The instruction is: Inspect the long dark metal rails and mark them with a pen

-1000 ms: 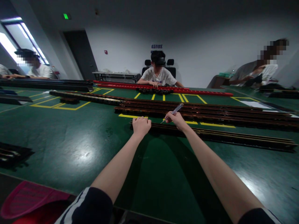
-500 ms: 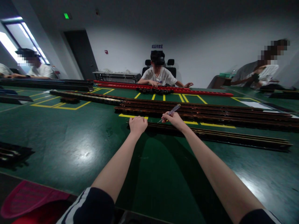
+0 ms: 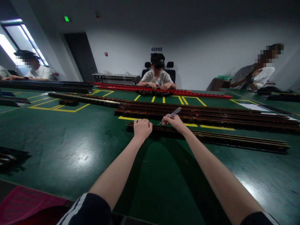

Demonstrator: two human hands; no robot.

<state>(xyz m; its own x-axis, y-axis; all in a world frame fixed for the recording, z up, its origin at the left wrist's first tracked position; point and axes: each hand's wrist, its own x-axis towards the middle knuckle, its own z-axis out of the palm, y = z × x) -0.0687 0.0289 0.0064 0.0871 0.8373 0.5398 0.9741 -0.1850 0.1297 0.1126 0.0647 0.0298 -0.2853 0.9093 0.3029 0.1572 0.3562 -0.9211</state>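
A long dark metal rail (image 3: 234, 141) with brassy edges lies crosswise on the table in front of me. My left hand (image 3: 143, 128) is closed over it near its left end, fingers curled down its far side. In my right hand (image 3: 173, 121) is a slim screwdriver (image 3: 175, 112) with a clear handle, held like a pen. Its thin shaft slants down and left toward the rail, between my two hands. I cannot tell whether the tip touches the rail.
Behind the rail lies a stack of similar dark rails (image 3: 211, 117). Across the green table (image 3: 58, 137), a co-worker (image 3: 157, 75) handles red rails (image 3: 206, 94). Another dark part (image 3: 12, 159) is at the left. Yellow tape (image 3: 217, 127) marks the tabletop.
My left hand has slid right along the rail, closer to the screwdriver. The screwdriver stays in my right hand. The co-worker opposite has brought an outstretched hand in to the red rails.
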